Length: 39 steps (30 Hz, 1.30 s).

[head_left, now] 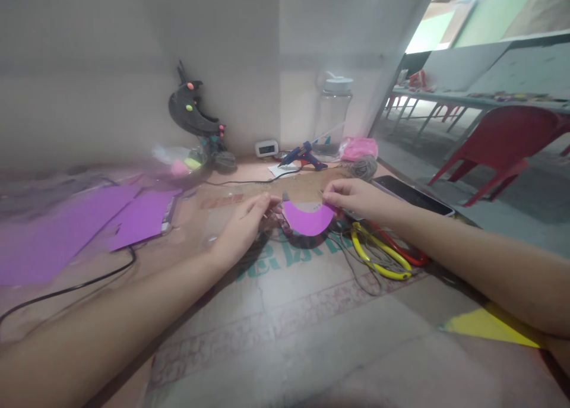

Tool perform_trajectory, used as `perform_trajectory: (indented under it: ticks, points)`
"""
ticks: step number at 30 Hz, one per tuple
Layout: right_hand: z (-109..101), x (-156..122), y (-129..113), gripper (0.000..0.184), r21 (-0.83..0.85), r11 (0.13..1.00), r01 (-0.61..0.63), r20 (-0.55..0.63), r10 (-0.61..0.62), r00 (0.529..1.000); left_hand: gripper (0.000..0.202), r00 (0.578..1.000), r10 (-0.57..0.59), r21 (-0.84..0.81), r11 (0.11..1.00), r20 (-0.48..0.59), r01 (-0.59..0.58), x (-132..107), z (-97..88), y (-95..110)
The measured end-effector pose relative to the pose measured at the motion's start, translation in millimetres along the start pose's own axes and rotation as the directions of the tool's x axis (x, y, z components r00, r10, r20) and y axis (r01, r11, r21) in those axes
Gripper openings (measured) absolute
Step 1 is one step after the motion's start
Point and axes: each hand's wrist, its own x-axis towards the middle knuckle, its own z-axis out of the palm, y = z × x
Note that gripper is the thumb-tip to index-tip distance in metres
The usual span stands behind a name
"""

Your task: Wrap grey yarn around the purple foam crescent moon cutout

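Pinching the right tip of a purple crescent [310, 220] between right-hand [347, 195] thumb and forefinger; gathering left-hand [247, 221] fingers together beside the left tip, cannot tell whether gripping it. Holding the crescent between both hands, over a printed sheet [267, 313]. Lying right of the fingers, near yellow-handled pliers [386, 273]. Beyond the fingers, resting near a blue glue gun [294, 155], a white digital clock [266, 148] and a grey yarn ball [363, 167]. Well left of them, spreading out in purple sheets [138, 221].

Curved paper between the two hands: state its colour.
The curved paper is purple, seen best in the head view.
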Motion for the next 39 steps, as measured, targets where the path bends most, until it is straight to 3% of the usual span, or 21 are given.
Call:
perform_trajectory:
  ticks: [4,10,20,26,32,39]
  points:
    - [0,-1,1,0.032,-0.052,0.999,-0.015,0.098,0.02,0.995,0.047,0.999,0.025,0.115,0.993,-0.03,-0.022,0,-2.0,2]
    - [-2,-2,-1,0.031,-0.089,0.996,0.018,0.167,-0.003,0.986,0.036,0.996,0.068,0.208,0.975,0.066,-0.08,3,-4.4,-3]
    - [2,3,10,0.036,0.006,1.0,-0.028,0.141,0.026,0.99,0.03,0.991,0.068,0.259,0.961,0.115,-0.096,0,-2.3,-1]
    - [2,2,8,0.038,0.004,1.0,-0.018,0.134,0.018,0.991,0.044,0.992,0.067,0.231,0.969,0.111,-0.092,1,-3.3,-4]
    - [-1,3,12,0.037,-0.038,0.999,0.003,0.12,0.001,0.993,0.032,0.989,0.053,0.265,0.96,0.141,-0.09,1,-3.6,-3]
    - [-2,1,7,0.047,-0.077,0.997,0.026,0.095,-0.018,0.995,0.031,0.987,0.034,0.232,0.97,0.155,-0.07,1,-3.1,-8]
